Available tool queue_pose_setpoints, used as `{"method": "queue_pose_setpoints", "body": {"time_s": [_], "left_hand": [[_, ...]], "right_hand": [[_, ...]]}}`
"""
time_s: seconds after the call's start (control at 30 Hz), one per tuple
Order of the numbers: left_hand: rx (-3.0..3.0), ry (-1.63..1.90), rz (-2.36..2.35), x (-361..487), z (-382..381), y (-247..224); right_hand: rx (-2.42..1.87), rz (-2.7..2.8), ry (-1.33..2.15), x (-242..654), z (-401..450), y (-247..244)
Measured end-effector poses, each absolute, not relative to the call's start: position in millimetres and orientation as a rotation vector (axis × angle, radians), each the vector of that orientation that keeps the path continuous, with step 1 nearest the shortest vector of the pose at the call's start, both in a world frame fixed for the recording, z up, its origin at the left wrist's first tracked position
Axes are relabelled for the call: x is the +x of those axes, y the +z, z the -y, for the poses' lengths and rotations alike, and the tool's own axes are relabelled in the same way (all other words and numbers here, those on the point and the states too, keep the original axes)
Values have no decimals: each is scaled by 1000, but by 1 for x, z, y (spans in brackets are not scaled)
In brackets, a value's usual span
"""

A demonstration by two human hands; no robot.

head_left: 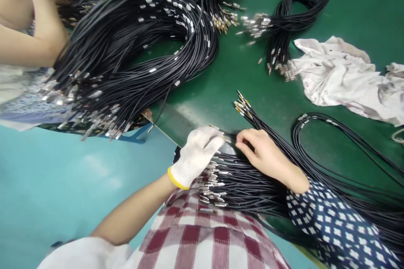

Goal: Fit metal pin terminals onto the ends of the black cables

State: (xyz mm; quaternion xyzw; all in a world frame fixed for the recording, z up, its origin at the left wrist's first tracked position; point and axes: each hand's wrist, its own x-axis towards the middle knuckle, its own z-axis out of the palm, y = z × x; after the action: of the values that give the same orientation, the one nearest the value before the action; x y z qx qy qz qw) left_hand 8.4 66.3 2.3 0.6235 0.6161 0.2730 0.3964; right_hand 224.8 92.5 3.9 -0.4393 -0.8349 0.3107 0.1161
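My left hand (197,153), in a white knit glove with a yellow cuff, is closed with its fingertips pinched at the metal-tipped end of a black cable (232,135). Just right of it, my bare right hand (268,153) has thumb and forefinger curled together on that cable, a short way from its tip. Below both hands, a row of black cables (249,180) lies side by side at the table edge, their silver connectors (214,180) pointing left. Behind my right hand runs a further bundle of cables (265,124) with gold and silver tips.
On the green table (221,80) lies a large coil of black cables (132,46) with white tags. A smaller looped bundle (303,8) and a crumpled white cloth (350,75) are at the back right. Another person's arm (34,38) is at the far left.
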Motion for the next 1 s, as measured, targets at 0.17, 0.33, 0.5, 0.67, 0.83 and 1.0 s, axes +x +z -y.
{"method": "queue_pose_setpoints", "body": {"time_s": [0.17,0.33,0.5,0.67,0.83,1.0], "left_hand": [[1533,668,-1446,13,-68,5],[1401,693,-1409,9,-66,7],[1329,725,-1367,6,-64,8],[1340,730,-1367,6,-65,6],[1371,713,-1411,8,-64,5],[1459,647,-1458,6,-63,2]], "right_hand": [[-1218,2345,969,212,-91,4],[-1226,2179,1142,199,-87,3],[-1325,2009,1263,193,-84,2],[-1334,1822,1350,188,-81,0],[-1338,1982,1071,185,-76,-1],[-1329,1934,1156,184,-77,-2]]}}
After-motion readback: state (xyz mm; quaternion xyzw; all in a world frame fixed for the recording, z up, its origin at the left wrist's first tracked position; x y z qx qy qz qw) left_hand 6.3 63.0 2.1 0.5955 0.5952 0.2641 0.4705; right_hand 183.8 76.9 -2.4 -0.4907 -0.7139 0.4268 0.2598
